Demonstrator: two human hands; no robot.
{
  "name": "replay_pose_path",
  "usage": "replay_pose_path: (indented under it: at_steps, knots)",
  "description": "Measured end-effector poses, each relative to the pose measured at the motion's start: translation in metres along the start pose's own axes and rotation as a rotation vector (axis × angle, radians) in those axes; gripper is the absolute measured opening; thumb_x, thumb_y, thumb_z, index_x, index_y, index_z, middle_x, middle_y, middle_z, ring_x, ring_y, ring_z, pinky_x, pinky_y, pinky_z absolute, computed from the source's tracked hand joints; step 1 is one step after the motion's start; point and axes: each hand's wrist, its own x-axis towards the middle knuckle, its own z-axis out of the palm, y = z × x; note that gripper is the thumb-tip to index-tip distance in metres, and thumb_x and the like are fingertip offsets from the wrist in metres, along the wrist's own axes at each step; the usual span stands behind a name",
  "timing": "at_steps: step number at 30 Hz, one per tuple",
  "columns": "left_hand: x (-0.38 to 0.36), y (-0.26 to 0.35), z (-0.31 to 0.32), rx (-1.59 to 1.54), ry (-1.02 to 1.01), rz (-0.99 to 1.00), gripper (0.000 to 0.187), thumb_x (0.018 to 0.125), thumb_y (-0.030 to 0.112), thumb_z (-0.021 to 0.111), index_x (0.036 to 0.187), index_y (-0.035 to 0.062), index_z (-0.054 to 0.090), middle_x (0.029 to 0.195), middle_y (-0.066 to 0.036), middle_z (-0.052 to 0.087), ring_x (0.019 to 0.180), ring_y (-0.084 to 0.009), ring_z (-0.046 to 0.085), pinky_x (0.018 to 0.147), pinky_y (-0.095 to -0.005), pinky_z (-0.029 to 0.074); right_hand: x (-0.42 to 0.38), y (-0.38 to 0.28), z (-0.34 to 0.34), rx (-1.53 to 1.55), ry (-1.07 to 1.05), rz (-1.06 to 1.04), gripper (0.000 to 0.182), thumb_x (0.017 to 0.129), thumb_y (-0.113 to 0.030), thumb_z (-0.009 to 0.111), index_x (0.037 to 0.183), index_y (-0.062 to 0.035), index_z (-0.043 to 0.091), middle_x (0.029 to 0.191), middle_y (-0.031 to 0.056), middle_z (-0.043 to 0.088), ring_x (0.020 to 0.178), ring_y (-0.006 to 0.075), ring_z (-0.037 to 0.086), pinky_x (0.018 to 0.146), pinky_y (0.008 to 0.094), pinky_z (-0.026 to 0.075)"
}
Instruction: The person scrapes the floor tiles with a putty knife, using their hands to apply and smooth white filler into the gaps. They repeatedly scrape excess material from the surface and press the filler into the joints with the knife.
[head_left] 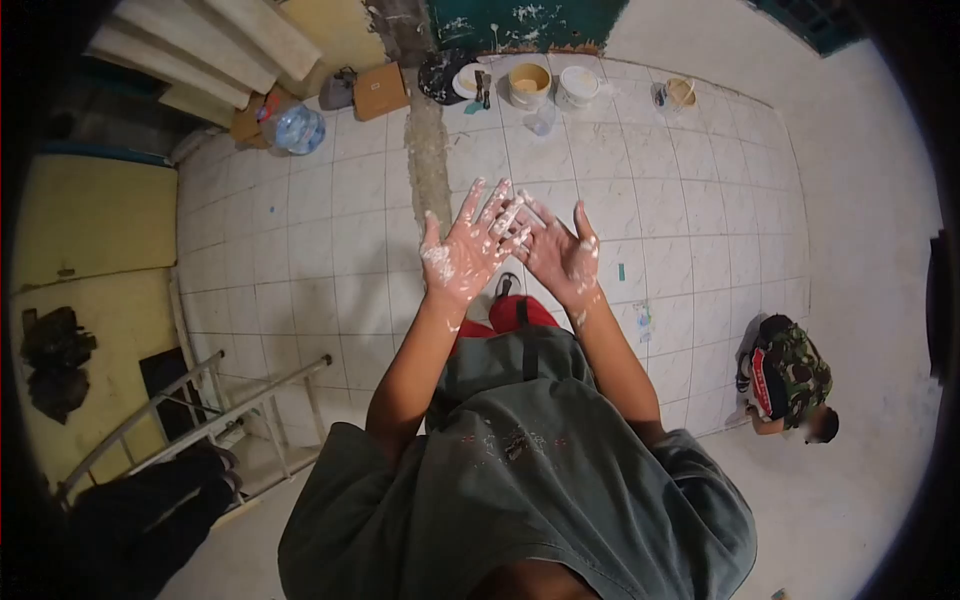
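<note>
Both palms face up in front of my body, fingers spread and spotted with a white paste. My left hand is open, thumb pointing out to the left, and holds nothing. Just beside it, my right hand is open too and carries nothing. The fingertips of the two hands overlap in this view. White smears run down onto both wrists. Below them are my red trousers and a shoe on the tiled floor.
Along the far wall stand a yellowish bucket, a white bucket, a cardboard box and a large water bottle. A metal ladder is at the left, beside dark-clothed legs. At the right a person in a camouflage top bends low.
</note>
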Motion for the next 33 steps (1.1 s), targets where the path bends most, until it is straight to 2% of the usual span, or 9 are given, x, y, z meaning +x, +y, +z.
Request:
replay_pose_path:
  at_steps: [5, 9, 16, 19, 22, 23, 25, 30, 33]
  knots:
    - [-0.031, -0.053, -0.03, 0.47, 0.084, -0.114, 0.062, 0.089, 0.049, 0.029, 0.136, 0.0085, 0.021, 0.139, -0.011, 0.026, 0.125, -0.0295, 0.031, 0.1, -0.0461, 0.026, -0.07, -0.02, -0.013, -0.066, 0.259, 0.027, 0.073, 0.082, -0.057, 0.04, 0.129, -0.0028, 0.028, 0.127, 0.0173, 0.041, 0.113, 0.028, 0.044, 0.091, 0.042, 0.037]
    - [-0.028, 0.022, -0.13, 0.86, 0.29, -0.234, 0.06, 0.09, 0.046, 0.032, 0.135, 0.0079, 0.024, 0.137, -0.009, 0.032, 0.123, -0.0257, 0.035, 0.098, -0.0426, 0.028, -0.023, -0.008, -0.094, -0.169, 0.428, 0.023, 0.068, 0.083, -0.054, 0.042, 0.128, -0.0049, 0.03, 0.127, 0.0144, 0.042, 0.113, 0.0255, 0.044, 0.092, 0.0421, 0.036]
    - [0.134, 0.066, -0.436, 0.555, 0.963, -0.577, 0.06, 0.085, 0.049, 0.036, 0.129, 0.0083, 0.037, 0.134, -0.007, 0.037, 0.116, -0.025, 0.041, 0.093, -0.0421, 0.032, 0.089, -0.167, -0.248, -0.522, 0.867, 0.202, 0.07, 0.08, -0.057, 0.045, 0.13, -0.0096, 0.031, 0.129, 0.0065, 0.043, 0.114, 0.0217, 0.042, 0.093, 0.0423, 0.032]
    - [0.197, 0.106, -0.434, 0.738, 1.195, -0.66, 0.057, 0.084, 0.047, 0.042, 0.123, 0.0042, 0.043, 0.119, -0.01, 0.051, 0.107, -0.0252, 0.049, 0.087, -0.0403, 0.037, 0.151, -0.203, -0.299, -0.503, 1.099, 0.191, 0.071, 0.081, -0.058, 0.044, 0.13, -0.0084, 0.031, 0.128, 0.0073, 0.045, 0.114, 0.0241, 0.043, 0.093, 0.0448, 0.03]
    - [0.255, 0.127, -0.479, 1.632, 0.82, -0.826, 0.052, 0.084, 0.043, 0.047, 0.115, 0.0016, 0.048, 0.106, -0.014, 0.058, 0.099, -0.0255, 0.054, 0.084, -0.0369, 0.041, 0.218, -0.239, -0.334, -0.905, 1.268, 0.518, 0.058, 0.084, -0.052, 0.04, 0.123, -0.009, 0.039, 0.117, 0.007, 0.054, 0.099, 0.0227, 0.055, 0.081, 0.0449, 0.04]
    - [0.275, 0.129, -0.492, 1.64, 0.824, -0.849, 0.052, 0.084, 0.043, 0.047, 0.115, 0.0016, 0.048, 0.106, -0.014, 0.058, 0.099, -0.0255, 0.054, 0.084, -0.0369, 0.041, 0.19, -0.25, -0.408, -1.011, 0.569, 0.049, 0.052, 0.086, -0.05, 0.038, 0.114, -0.008, 0.046, 0.104, 0.0096, 0.059, 0.086, 0.0214, 0.059, 0.07, 0.04, 0.046]
    - [0.323, 0.124, -0.507, 1.608, 0.647, -0.528, 0.047, 0.084, 0.04, 0.049, 0.11, 0.0004, 0.05, 0.099, -0.019, 0.059, 0.095, -0.0284, 0.057, 0.083, -0.0355, 0.042, 0.232, -0.281, -0.54, -1.157, 0.717, 0.261, 0.039, 0.085, -0.041, 0.045, 0.103, -0.007, 0.051, 0.089, 0.009, 0.06, 0.074, 0.0189, 0.058, 0.06, 0.0322, 0.045]
    - [0.434, 0.105, -0.589, 1.714, 0.608, -0.841, 0.045, 0.085, 0.035, 0.048, 0.11, -0.0019, 0.048, 0.102, -0.021, 0.058, 0.096, -0.0334, 0.056, 0.082, -0.0389, 0.044, 0.379, -0.332, -0.678, -1.736, 0.931, 0.535, 0.035, 0.078, -0.032, 0.057, 0.097, -0.0038, 0.052, 0.09, 0.0166, 0.059, 0.081, 0.0334, 0.058, 0.067, 0.0405, 0.045]
    - [0.478, 0.07, -0.65, 1.991, 0.503, -0.693, 0.043, 0.085, 0.032, 0.049, 0.113, -0.0012, 0.046, 0.105, -0.024, 0.056, 0.097, -0.034, 0.056, 0.081, -0.0377, 0.044, 0.438, -0.356, -0.71, -1.98, 1.076, 0.595, 0.032, 0.08, -0.028, 0.061, 0.096, -0.0026, 0.051, 0.068, 0.01, 0.059, 0.058, 0.0204, 0.057, 0.052, 0.0312, 0.045]
